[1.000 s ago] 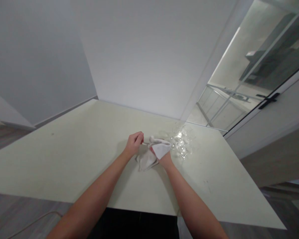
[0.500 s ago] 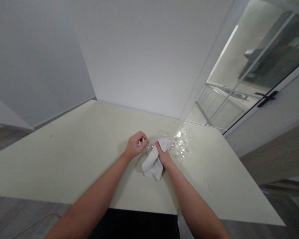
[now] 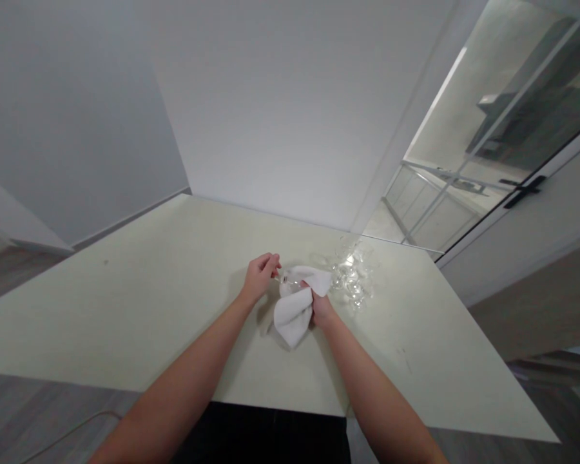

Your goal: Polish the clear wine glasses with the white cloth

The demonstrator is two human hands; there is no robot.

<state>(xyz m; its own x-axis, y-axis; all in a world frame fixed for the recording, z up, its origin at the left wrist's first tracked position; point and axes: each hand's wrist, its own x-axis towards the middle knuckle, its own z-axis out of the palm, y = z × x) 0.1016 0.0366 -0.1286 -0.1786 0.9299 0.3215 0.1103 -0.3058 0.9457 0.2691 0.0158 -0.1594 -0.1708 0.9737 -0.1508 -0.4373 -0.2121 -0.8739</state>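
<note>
My left hand [image 3: 261,276] pinches one end of a clear stemmed glass [image 3: 290,283], which lies sideways between my two hands above the table. A white cloth [image 3: 294,316] is gripped in my right hand [image 3: 321,308], with the fingers partly hidden in its folds. The cloth wraps around the glass's far end, and one corner drapes down toward the table. Just right of the cloth stands a cluster of several clear glasses [image 3: 352,276], hard to tell apart because of glare.
The pale table [image 3: 125,303] reaches to a white wall [image 3: 280,116] at the back. A glazed door with a black handle [image 3: 524,191] is at the right. A thin cable [image 3: 72,433] runs along the floor at lower left.
My right hand has turned under the cloth, which now opens wider around the glass, showing more of it. My left hand has shifted slightly left, its fingers closer together.
</note>
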